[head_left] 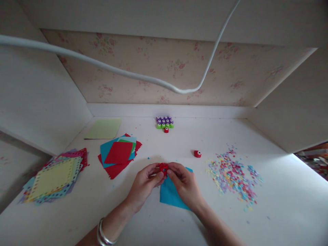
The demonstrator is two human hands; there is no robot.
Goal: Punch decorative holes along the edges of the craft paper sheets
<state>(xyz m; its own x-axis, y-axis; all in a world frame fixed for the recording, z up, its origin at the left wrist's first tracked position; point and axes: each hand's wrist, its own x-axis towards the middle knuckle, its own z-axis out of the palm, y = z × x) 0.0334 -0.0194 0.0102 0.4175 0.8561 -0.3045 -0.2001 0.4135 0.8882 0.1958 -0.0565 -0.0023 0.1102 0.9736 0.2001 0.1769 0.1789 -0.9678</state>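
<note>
A small red craft paper punch (pixel 163 168) is pinched between my two hands, with a spot of blue showing in its middle. My left hand (pixel 146 180) grips its left side with thumb and fingers. From the right, my right hand (pixel 183 182) grips the other side. Below them lies a blue sheet of paper (pixel 170 194), partly covered by my right hand; I cannot tell whether its edge is in the punch. A second red punch (pixel 197 154) rests on the table to the right, beyond my right hand.
Purple and green punches (pixel 164 122) stand in rows at the back, a red punch (pixel 166 130) before them. Left are coloured sheets (pixel 119 153), pale green paper (pixel 104 129) and hole-edged sheets (pixel 55 177). Confetti (pixel 235 174) is scattered right. A white cable (pixel 123 71) hangs across the view.
</note>
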